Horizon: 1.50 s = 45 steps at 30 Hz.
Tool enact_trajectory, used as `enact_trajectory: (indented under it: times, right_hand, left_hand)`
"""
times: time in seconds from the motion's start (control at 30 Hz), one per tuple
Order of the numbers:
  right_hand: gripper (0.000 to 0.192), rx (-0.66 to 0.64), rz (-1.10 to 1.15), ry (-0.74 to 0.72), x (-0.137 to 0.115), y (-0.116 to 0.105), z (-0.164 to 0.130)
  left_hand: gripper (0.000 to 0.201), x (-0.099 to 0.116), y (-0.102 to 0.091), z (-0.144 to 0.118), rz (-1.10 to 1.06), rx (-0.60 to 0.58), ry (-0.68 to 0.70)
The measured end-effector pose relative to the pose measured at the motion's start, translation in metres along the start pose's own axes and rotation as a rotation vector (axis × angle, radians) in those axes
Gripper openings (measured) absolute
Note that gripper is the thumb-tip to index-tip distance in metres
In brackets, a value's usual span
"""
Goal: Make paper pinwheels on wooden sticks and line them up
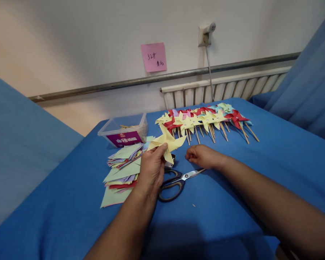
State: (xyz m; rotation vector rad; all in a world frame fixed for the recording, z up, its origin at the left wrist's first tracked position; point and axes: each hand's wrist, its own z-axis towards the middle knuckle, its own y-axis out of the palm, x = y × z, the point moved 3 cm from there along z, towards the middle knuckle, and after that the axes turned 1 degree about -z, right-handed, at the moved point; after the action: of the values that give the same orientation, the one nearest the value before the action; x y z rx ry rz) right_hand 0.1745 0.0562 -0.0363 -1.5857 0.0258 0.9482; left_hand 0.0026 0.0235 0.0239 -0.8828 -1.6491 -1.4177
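Pinwheel point(168, 142) x1 in left hand point(151, 169), scissors point(176, 182) x1

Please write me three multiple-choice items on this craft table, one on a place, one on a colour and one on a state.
1. Where do the scissors lie?
A. inside the plastic box
B. on the blue cloth between the hands
C. on the radiator

2. What colour is the folded paper in the left hand?
A. yellow
B. red
C. blue

3. How is the right hand?
A. gripping the scissors
B. lifting a finished pinwheel
C. resting on the cloth, fingers curled

Answers:
1 B, they lie flat just in front of both hands.
2 A, the pale yellow points stick up above the thumb.
3 C, it touches the cloth beside the scissor blades.
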Motion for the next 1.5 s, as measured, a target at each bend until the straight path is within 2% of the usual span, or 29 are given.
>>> enact_trajectory:
  times: [0.13,0.23,0.37,0.63,0.93,1.13,1.4,1.5]
  right_hand:
    - [0.018,0.023,0.014,0.019,0.0018,-0.0012,-0.0004]
    - [0.026,0.050,0.012,-0.069,-0.0006,-0.0028,-0.0014]
    - [0.027,-0.003,0.007,-0.135,-0.0027,-0.0027,-0.0021]
    - [0.011,-0.008,-0.062,-0.036,0.0003,-0.0026,0.0004]
    - [0.005,-0.021,-0.144,0.125,-0.0026,-0.0080,-0.0053]
    - [0.019,0.019,0.048,0.019,0.0040,-0.0037,-0.0054]
    - [0.013,0.007,0.006,0.018,0.0038,-0.0016,-0.0001]
    - [0.011,-0.012,0.070,-0.020,0.0010,-0.0004,0.0004]
  left_hand:
    - [0.022,-0.0026,-0.0003,-0.0004,0.017,-0.018,-0.015]
    - [0.022,-0.0024,-0.0002,-0.0003,0.027,-0.016,-0.013]
    - [0.023,-0.0021,-0.0002,-0.0007,0.029,-0.019,-0.020]
    - [0.020,-0.0041,-0.0016,-0.0010,0.048,-0.020,-0.015]
    - [0.022,-0.0026,0.0005,-0.0024,0.038,-0.020,-0.024]
    - [0.018,-0.0038,-0.0014,-0.0011,0.062,-0.027,-0.004]
    - [0.021,-0.0038,0.0001,-0.0030,0.057,-0.032,-0.024]
    - [0.022,-0.0043,0.0000,-0.0023,0.051,-0.040,-0.027]
